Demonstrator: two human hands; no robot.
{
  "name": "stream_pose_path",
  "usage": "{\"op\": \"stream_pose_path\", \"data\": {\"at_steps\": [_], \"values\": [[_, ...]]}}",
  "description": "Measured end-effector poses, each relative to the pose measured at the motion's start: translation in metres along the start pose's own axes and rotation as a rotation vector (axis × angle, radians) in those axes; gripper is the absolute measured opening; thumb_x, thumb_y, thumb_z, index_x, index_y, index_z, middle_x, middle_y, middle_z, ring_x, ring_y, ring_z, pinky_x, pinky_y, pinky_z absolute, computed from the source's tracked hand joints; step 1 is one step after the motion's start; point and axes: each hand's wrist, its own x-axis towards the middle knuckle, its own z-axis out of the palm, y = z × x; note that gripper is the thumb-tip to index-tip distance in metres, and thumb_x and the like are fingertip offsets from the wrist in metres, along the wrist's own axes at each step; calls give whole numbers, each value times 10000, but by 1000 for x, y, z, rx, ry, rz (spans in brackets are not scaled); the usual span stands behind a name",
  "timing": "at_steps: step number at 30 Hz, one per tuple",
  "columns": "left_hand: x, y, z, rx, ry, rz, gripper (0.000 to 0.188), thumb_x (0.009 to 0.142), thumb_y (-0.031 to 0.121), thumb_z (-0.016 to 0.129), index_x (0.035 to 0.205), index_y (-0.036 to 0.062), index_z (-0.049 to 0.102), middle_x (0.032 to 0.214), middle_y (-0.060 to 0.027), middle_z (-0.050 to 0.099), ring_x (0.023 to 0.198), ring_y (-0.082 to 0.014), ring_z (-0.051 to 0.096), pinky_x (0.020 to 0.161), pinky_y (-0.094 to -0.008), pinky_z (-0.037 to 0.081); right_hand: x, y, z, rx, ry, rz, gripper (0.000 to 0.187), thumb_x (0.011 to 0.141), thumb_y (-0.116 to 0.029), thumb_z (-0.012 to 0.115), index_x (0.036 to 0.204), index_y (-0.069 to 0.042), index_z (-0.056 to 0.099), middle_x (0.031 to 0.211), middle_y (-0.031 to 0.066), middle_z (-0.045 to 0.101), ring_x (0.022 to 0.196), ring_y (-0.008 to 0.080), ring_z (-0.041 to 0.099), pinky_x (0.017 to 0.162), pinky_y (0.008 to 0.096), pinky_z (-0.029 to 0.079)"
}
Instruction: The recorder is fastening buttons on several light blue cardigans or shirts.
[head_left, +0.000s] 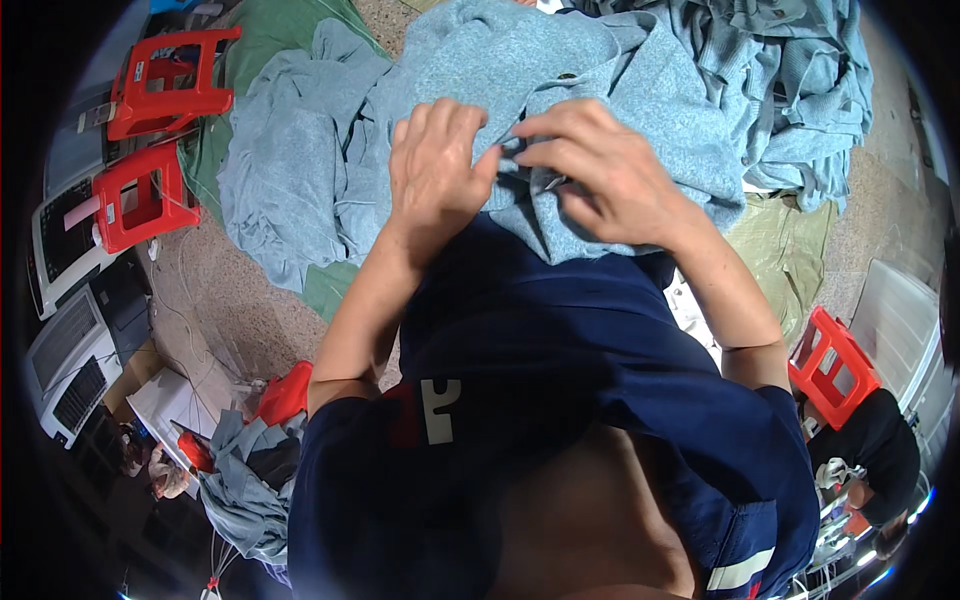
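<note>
A light blue-grey knitted cardigan [480, 50] with a dark button lies bunched over my lap. My left hand [438, 165] rests on its left part, fingers lying side by side on the knit and thumb stretched out toward the right. On the right, my right hand [610, 175] arches over a folded edge of the cardigan. Its fingers are bent and apart, with the thumb lower down beside the fold. Both hands' fingertips nearly meet at a dark gap in the cloth. What lies under the left fingers is hidden.
More blue-grey knitwear [300, 150] spreads at the left on green sheeting [250, 50], and a big heap [800, 90] lies at the far right. Red plastic stools [150, 195] stand at the left, another stool [832, 370] at the right. A person [868, 460] is at the lower right.
</note>
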Motion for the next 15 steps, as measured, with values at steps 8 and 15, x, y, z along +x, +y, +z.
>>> {"op": "stream_pose_path", "data": {"at_steps": [8, 15], "values": [[-15, -19, 7, -588, -75, -506, 162, 882, 162, 681, 903, 4, 650, 781, 24, 570, 744, -83, 503, 681, -236, 401, -3, 15, 19, -49, -167, 62, 147, 721, -63, 676, 854, -59, 614, 826, 56, 577, 845, 236, 582, 704, 361, 506], [-18, -29, -5, -1021, -259, -757, 139, 918, 138, 647, 923, 1, 672, 808, 53, 600, 742, -15, 500, 673, -184, 393, -3, 8, 16, 34, -4, 28, 161, 720, -46, 692, 864, -57, 620, 800, 45, 590, 766, 233, 600, 635, 347, 497]]}}
